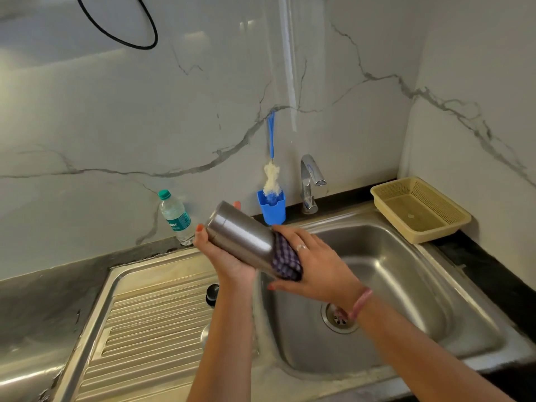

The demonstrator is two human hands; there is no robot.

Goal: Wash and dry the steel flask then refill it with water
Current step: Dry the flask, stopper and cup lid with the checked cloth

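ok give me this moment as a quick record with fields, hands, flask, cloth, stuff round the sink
left hand: grips the steel flask near one end, from below
right hand: presses the checked cloth round the flask's other end
flask: tilted, held above the sink edge
tap: no water seen running
bottle brush: stands in the blue holder
plastic water bottle: capped, on the counter at left
basket: right of the sink
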